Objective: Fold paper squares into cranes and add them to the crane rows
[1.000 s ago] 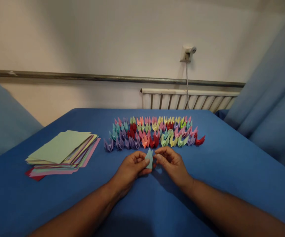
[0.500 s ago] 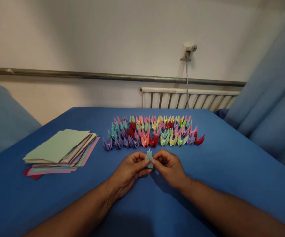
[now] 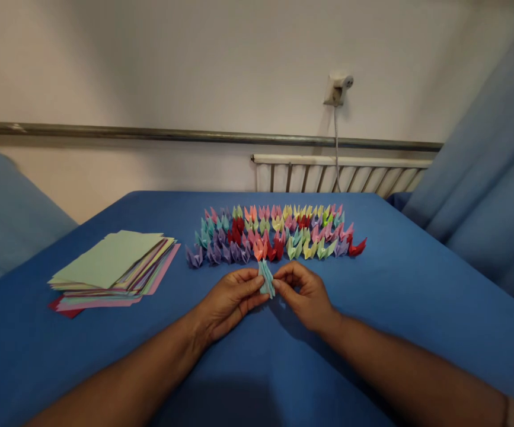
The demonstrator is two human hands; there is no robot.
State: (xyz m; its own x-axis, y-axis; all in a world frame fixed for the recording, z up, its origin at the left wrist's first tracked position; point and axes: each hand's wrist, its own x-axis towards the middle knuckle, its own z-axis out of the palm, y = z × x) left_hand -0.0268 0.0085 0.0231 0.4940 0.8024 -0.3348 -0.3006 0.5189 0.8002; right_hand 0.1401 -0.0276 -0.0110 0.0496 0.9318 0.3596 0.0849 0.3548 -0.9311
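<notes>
A light blue piece of folded paper (image 3: 265,279) is held up between my two hands, its narrow end pointing away from me. My left hand (image 3: 234,296) pinches it from the left, thumb on top and fingers beneath. From the right, the thumb and forefinger of my right hand (image 3: 303,295) grip its edge. Just beyond my fingers stand several rows of folded paper cranes (image 3: 277,246) in purple, red, pink, yellow, green and blue.
To the left lies an uneven stack of coloured paper sheets (image 3: 109,261), pale green on top. Everything rests on a blue-covered table (image 3: 350,379). Behind it are a metal rail (image 3: 172,135), a radiator (image 3: 310,160) and a plugged-in socket (image 3: 337,92). Blue curtains (image 3: 497,160) hang at both sides.
The folded paper has turned in my fingers and now shows more of its layered side. My right hand has shifted its pinch slightly. The view has moved a little.
</notes>
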